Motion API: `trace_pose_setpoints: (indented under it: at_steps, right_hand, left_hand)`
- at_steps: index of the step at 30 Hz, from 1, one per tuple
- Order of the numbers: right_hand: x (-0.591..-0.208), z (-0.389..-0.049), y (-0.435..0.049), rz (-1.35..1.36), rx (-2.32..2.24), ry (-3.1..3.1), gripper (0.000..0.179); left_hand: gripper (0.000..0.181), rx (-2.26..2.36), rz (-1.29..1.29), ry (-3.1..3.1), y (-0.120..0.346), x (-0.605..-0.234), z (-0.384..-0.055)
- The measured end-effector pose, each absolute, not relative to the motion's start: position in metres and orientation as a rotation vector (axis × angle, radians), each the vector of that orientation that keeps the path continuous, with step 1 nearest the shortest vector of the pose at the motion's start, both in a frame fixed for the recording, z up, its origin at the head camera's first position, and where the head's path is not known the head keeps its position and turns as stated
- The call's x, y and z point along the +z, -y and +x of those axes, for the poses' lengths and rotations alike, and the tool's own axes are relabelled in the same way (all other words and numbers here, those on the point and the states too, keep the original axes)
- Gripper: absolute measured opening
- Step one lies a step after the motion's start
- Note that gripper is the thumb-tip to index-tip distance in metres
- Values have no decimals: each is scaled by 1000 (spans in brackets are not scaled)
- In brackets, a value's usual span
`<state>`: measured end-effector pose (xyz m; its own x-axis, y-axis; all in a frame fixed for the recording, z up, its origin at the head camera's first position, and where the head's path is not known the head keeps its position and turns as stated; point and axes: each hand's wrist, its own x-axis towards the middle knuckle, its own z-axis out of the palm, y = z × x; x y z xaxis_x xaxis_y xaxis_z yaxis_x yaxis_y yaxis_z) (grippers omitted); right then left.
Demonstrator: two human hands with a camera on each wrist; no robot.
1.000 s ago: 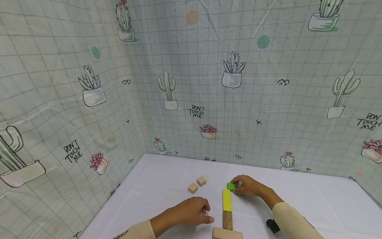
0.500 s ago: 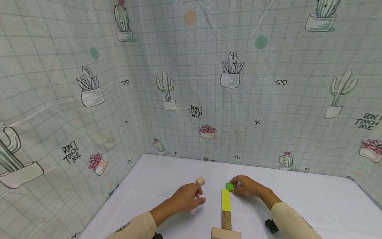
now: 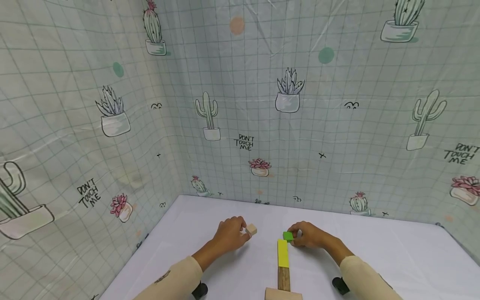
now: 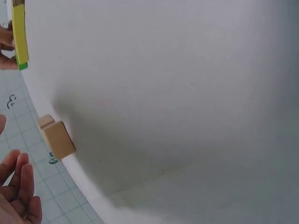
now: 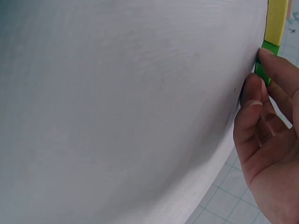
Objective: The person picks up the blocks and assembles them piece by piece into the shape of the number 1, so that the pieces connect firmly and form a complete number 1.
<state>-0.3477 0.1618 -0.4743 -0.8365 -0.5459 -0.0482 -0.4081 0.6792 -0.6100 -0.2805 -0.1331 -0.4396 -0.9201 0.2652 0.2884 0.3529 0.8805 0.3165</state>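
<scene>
My right hand [image 3: 308, 235] pinches a small green block [image 3: 288, 236] between thumb and fingers, at the far end of a long yellow block [image 3: 283, 253]. In the right wrist view, the green block [image 5: 263, 70] touches the yellow block's end. My left hand [image 3: 229, 234] reaches in beside a pale wooden cube [image 3: 251, 229], thumb and fingers apart. Two wooden pieces show in the left wrist view: a nearer one [image 4: 59, 140] and another [image 4: 46, 121] behind it. There the left fingers [image 4: 27, 179] stand clear of both. In the head view the left hand hides one of them.
Behind the yellow block's near end lies a brown wood-grain block [image 3: 283, 278], then a wider pale wooden block [image 3: 283, 294] at the bottom edge. All lie on a white tabletop [image 3: 315, 271]. A cactus-print curtain [image 3: 262, 125] closes off the back and left.
My left hand has moved away from me and slightly left, over to the two wooden cubes, now covering one. My right hand stays at the green block.
</scene>
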Motion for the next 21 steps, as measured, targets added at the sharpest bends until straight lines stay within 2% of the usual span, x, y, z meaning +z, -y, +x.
trace_pose_setpoints:
  at_steps: [11, 21]
  right_hand:
    - [-470, -344, -162, -780, -893, -2669, 34]
    - [-475, -347, -162, -771, -881, -2672, 34]
  left_hand:
    - [39, -481, -366, 2904, 127, -450, -295]
    - [41, -444, -298, 2948, 121, -456, -302]
